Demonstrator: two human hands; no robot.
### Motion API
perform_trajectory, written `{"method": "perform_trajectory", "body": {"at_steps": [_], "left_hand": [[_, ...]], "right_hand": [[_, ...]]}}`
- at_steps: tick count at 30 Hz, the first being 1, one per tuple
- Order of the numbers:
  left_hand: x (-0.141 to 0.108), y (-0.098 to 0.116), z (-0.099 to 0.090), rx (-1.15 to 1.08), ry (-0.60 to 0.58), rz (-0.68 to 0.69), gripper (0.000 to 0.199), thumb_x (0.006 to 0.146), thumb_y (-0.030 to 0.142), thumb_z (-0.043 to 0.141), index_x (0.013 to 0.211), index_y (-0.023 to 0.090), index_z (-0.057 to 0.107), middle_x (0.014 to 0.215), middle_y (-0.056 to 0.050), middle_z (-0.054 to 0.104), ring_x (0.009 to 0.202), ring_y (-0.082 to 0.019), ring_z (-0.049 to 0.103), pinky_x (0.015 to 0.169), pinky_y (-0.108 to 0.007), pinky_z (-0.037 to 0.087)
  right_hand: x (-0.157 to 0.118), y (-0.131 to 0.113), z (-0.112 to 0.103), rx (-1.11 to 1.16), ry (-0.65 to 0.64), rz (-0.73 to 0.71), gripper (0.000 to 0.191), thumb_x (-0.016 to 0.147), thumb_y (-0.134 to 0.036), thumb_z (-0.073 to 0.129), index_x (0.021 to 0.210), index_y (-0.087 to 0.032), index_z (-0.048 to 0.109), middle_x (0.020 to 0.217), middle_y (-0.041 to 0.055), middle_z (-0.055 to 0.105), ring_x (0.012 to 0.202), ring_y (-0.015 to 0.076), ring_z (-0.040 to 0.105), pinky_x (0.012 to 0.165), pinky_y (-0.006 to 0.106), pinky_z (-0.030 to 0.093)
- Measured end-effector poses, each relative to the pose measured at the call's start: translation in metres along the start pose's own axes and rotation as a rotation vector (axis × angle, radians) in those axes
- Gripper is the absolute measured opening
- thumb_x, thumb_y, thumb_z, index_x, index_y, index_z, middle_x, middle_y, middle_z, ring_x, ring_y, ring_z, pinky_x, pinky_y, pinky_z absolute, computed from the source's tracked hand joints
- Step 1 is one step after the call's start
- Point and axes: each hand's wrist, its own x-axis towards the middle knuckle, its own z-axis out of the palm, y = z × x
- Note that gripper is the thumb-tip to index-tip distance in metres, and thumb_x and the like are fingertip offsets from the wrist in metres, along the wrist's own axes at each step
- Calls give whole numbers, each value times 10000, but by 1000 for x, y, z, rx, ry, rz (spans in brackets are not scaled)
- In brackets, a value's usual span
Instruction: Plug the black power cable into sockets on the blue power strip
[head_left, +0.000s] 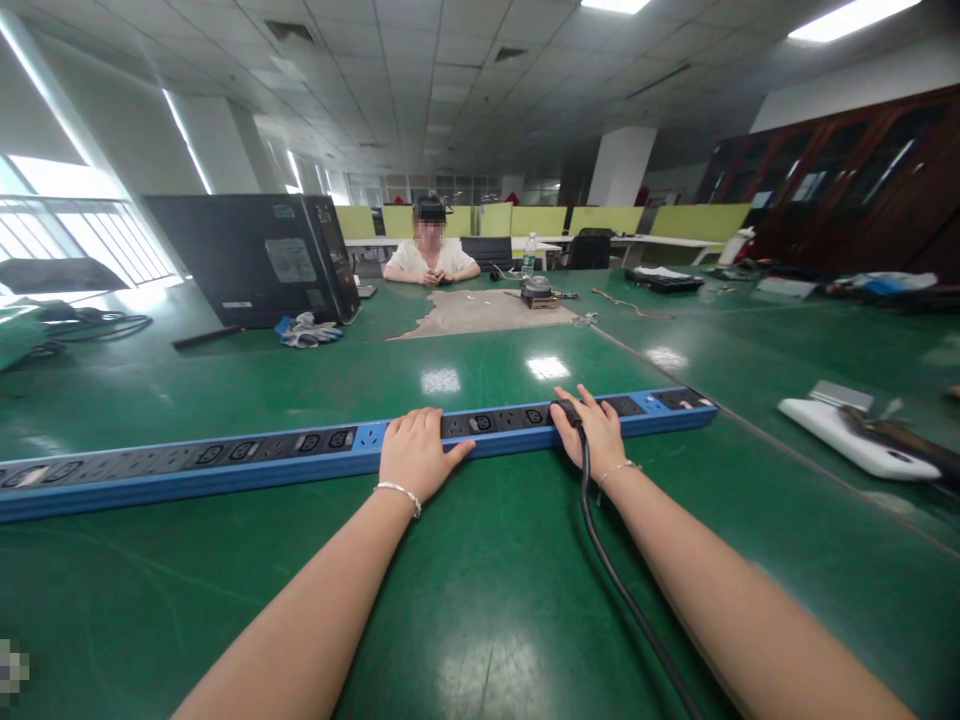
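Note:
A long blue power strip (pixel 285 472) with black sockets lies across the green table, running out of view at the left. My left hand (pixel 416 450) holds it near the middle, its fingers bent over the top and far edge and the thumb pointing right along the near side. Farther right, my right hand (pixel 596 432) grips a black plug (pixel 566 412) at the strip's sockets, thumb side against it and fingers reaching past the far edge. Whether the plug is fully seated is hidden. Its black cable (pixel 611 570) hangs from the plug and trails toward me between my arms.
A black computer case (pixel 255 255) stands back left, with work gloves (pixel 307 330) beside it. Across the green table (pixel 225 600) sits a person (pixel 433 250) near a water bottle (pixel 530 255). A white object (pixel 855 437) lies at the right.

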Motion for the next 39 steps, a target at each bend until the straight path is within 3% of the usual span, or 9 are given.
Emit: {"method": "perform_trajectory", "body": {"at_steps": [17,25,29,33,39], "left_hand": [[1,1,0,27,-19,-23,584,773,616,438,1127,160,527,1136,-129,604,1082,-272,514,940,-416,344],[2,1,1,25,-4,-11,597,763,622,447,1113,145,528,1122,-130,609,1076,-271,522,940,-402,352],[1,0,1,30,1,-9,597,764,625,445,1107,145,530,1115,-127,612,1067,-270,525,936,-396,353],[1,1,1,27,-10,-13,583,767,616,451,1111,152,530,1121,-125,611,1077,-268,519,943,-398,347],[1,1,0,27,-13,-18,592,770,617,441,1126,151,526,1132,-130,605,1089,-271,514,947,-401,345]], "right_hand": [[2,-8,3,150,138,34,355,876,-421,351,990,-233,629,1038,42,679,1146,202,509,979,425,230],[1,-10,-1,184,131,31,344,861,-426,380,967,-228,641,1027,47,683,1129,218,523,1002,452,224],[10,-10,-10,414,203,149,423,870,-481,342,1012,-208,632,1032,67,677,1034,206,581,945,396,356],[21,12,-23,549,329,287,515,865,-535,297,1018,-177,635,1055,91,662,987,198,595,878,334,430],[22,81,-48,392,207,351,507,860,-537,306,1051,-207,640,1072,72,660,1068,235,557,958,409,377]]}}
